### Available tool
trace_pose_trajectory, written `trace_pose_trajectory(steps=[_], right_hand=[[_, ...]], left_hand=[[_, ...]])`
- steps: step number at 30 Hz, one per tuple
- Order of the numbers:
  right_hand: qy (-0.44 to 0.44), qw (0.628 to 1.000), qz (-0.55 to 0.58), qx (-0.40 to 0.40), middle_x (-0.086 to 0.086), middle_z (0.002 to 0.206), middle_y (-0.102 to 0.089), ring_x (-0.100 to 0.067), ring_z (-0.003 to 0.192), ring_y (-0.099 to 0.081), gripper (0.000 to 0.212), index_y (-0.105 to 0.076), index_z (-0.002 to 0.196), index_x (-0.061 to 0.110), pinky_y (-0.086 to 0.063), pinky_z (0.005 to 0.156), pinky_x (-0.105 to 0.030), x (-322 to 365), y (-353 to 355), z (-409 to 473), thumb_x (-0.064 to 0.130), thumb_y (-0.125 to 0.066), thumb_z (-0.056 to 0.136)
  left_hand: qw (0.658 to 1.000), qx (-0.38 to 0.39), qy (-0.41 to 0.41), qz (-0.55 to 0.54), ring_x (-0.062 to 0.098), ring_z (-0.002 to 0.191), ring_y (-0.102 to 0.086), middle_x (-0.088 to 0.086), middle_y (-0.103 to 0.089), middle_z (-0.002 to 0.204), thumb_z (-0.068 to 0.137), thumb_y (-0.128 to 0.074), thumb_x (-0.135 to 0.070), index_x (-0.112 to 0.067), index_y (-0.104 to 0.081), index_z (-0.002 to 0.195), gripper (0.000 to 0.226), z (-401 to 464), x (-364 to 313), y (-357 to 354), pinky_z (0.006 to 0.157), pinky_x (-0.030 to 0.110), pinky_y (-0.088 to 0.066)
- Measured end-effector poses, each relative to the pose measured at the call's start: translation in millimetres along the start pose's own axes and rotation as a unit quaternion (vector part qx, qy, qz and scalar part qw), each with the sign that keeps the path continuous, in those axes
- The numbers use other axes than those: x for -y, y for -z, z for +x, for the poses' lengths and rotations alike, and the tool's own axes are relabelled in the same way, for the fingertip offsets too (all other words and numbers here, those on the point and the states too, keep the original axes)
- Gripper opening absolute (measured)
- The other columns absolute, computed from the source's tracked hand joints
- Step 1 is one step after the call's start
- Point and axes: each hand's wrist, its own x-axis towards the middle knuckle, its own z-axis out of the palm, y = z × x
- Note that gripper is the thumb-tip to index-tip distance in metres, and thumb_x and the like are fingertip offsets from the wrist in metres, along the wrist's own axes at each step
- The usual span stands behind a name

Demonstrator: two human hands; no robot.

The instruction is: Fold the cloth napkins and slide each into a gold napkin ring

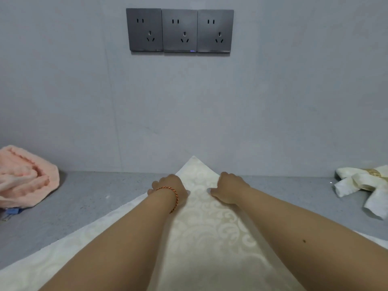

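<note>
A cream napkin (201,223) with a pale scroll pattern lies spread as a diamond on the grey counter (88,198), its far corner curling up against the wall. My left hand (170,185), with an orange cord bracelet on the wrist, and my right hand (227,189) rest side by side near that far corner, fingers curled and pinching the cloth. At the right edge lies a white napkin (361,185) held in a gold napkin ring (374,172).
A bunched peach towel (25,177) sits at the left end of the counter, with a blue binder clip (11,212) just in front of it. The grey wall behind carries three dark sockets (179,30).
</note>
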Motion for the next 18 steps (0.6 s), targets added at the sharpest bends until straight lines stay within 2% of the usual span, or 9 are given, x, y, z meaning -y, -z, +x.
trace_pose_trajectory(steps=[2, 4, 6, 7, 9, 11, 13, 15, 18], right_hand=[[0.015, 0.999, 0.026, 0.013, -0.001, 0.125, -0.055, -0.026, 0.121, -0.049, 0.055, -0.046, 0.126, 0.015, -0.039, 0.102, -0.042, 0, -2, 4, 0.055, -0.054, 0.088], [0.030, 0.995, 0.089, 0.019, 0.006, 0.109, -0.059, -0.022, 0.114, -0.054, 0.036, -0.053, 0.110, 0.022, -0.040, 0.101, -0.038, -9, -6, 9, 0.051, -0.058, 0.088], [0.049, 0.987, 0.155, 0.007, 0.013, 0.085, -0.056, -0.017, 0.096, -0.058, 0.019, -0.053, 0.086, 0.028, -0.043, 0.095, -0.034, -18, -12, 12, 0.044, -0.063, 0.087], [0.058, 0.982, 0.181, -0.005, 0.015, 0.077, -0.053, -0.014, 0.087, -0.056, 0.019, -0.051, 0.079, 0.030, -0.044, 0.091, -0.033, -22, -14, 13, 0.040, -0.064, 0.086], [0.079, 0.968, 0.236, -0.032, 0.015, 0.074, -0.051, -0.010, 0.076, -0.052, 0.016, -0.053, 0.078, 0.030, -0.045, 0.083, -0.029, -24, -18, 13, 0.030, -0.067, 0.086], [0.104, 0.946, 0.305, -0.035, 0.010, 0.076, -0.051, -0.007, 0.068, -0.049, 0.013, -0.058, 0.085, 0.026, -0.044, 0.071, -0.021, -24, -16, 8, 0.016, -0.066, 0.086], [0.128, 0.921, 0.368, -0.029, 0.005, 0.076, -0.050, -0.004, 0.059, -0.046, 0.022, -0.061, 0.087, 0.024, -0.041, 0.055, -0.013, -24, -10, 1, 0.002, -0.061, 0.087], [0.136, 0.906, 0.401, -0.024, 0.005, 0.065, -0.049, -0.002, 0.044, -0.041, 0.029, -0.066, 0.085, 0.022, -0.035, 0.043, -0.013, -26, -6, -6, -0.005, -0.055, 0.088], [0.127, 0.910, 0.394, -0.013, 0.008, 0.044, -0.042, -0.006, 0.034, -0.029, 0.035, -0.072, 0.080, 0.019, -0.027, 0.038, -0.016, -27, -2, -11, -0.007, -0.049, 0.086]], left_hand=[[0.999, 0.009, -0.003, -0.035, 0.027, 0.122, -0.046, -0.001, -0.056, 0.124, 0.088, -0.052, -0.056, -0.019, -0.053, 0.116, 0.046, 4, -1, -4, 0.101, 0.039, -0.035], [0.997, -0.010, -0.014, -0.071, 0.024, 0.124, -0.045, -0.005, -0.056, 0.122, 0.088, -0.054, -0.055, -0.026, -0.054, 0.117, 0.041, 1, 4, -6, 0.103, 0.038, -0.033], [0.992, -0.037, -0.046, -0.110, 0.021, 0.114, -0.054, -0.006, -0.063, 0.108, 0.086, -0.060, -0.051, -0.029, -0.055, 0.095, 0.024, 1, 10, -10, 0.104, 0.039, -0.036], [0.987, -0.042, -0.063, -0.141, 0.020, 0.104, -0.058, -0.008, -0.063, 0.095, 0.085, -0.065, -0.047, -0.028, -0.052, 0.083, 0.023, 3, 14, -12, 0.102, 0.039, -0.039], [0.973, -0.036, -0.094, -0.209, 0.017, 0.080, -0.056, -0.012, -0.053, 0.074, 0.083, -0.071, -0.035, -0.028, -0.050, 0.072, 0.024, 5, 20, -12, 0.094, 0.035, -0.045], [0.961, -0.038, -0.117, -0.249, 0.010, 0.065, -0.048, -0.012, -0.048, 0.068, 0.084, -0.072, -0.024, -0.030, -0.053, 0.070, 0.024, 3, 22, -10, 0.078, 0.028, -0.045], [0.950, -0.039, -0.138, -0.278, 0.008, 0.058, -0.046, -0.009, -0.050, 0.066, 0.084, -0.071, -0.015, -0.028, -0.057, 0.071, 0.023, -1, 24, -8, 0.064, 0.022, -0.041], [0.942, -0.041, -0.151, -0.298, 0.006, 0.056, -0.048, -0.007, -0.053, 0.064, 0.085, -0.069, -0.010, -0.025, -0.061, 0.072, 0.022, -5, 26, -6, 0.058, 0.018, -0.040], [0.938, -0.037, -0.153, -0.308, 0.004, 0.051, -0.047, -0.006, -0.055, 0.060, 0.084, -0.067, -0.004, -0.024, -0.068, 0.072, 0.023, -8, 28, -1, 0.051, 0.013, -0.038]])
